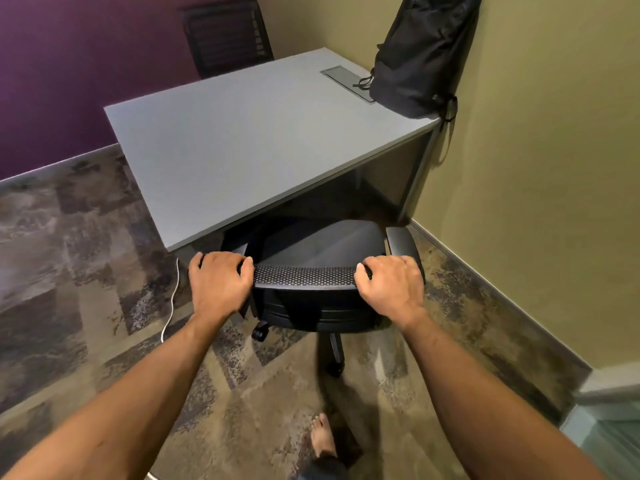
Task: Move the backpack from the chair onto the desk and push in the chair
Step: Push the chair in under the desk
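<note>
A black backpack (420, 53) stands upright on the far right corner of the grey desk (242, 140), leaning against the olive wall. A black office chair (311, 251) with a mesh backrest sits at the desk's near edge, the front of its seat under the desktop. My left hand (220, 284) grips the left end of the backrest's top edge. On the right end of that edge my right hand (391, 287) is closed the same way. The chair's wheeled base shows below the seat.
A second dark chair (225, 36) stands behind the desk by the purple wall. A white cable (171, 299) trails on the patterned carpet left of the chair. The olive wall runs close on the right. A bare foot (323, 434) is below the chair.
</note>
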Tool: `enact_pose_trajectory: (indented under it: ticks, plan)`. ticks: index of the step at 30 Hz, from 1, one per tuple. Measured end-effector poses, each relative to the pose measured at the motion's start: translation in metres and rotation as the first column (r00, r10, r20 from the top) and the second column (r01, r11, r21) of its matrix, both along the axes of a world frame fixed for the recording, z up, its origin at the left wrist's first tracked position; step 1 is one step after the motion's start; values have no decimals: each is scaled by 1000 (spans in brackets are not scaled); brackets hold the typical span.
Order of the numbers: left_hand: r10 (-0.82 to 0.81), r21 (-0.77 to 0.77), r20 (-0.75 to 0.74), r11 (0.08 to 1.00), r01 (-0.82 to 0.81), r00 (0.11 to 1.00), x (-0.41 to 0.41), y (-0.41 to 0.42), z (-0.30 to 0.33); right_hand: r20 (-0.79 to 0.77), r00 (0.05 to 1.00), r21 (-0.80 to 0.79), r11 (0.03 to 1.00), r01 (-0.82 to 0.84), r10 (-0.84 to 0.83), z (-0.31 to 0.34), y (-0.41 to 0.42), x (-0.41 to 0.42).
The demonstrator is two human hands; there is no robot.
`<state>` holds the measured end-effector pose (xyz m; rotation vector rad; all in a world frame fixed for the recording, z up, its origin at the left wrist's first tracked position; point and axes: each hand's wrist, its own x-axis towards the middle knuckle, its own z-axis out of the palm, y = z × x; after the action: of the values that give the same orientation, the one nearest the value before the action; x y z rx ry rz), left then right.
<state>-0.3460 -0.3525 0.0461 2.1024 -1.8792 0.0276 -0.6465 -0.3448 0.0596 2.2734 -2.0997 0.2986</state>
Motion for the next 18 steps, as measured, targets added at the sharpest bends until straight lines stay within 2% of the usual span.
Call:
enact_pose_trajectory:
  ticks: [9, 18]
  plan:
    - [134, -36, -80, 990, -137, 988, -51, -65, -1, -17, 998, 24, 998, -59, 60, 2, -103, -47]
    - [218, 7, -115, 976, -218, 969, -86, -127, 1, -32, 990, 21, 991, -136, 136, 8, -194, -75]
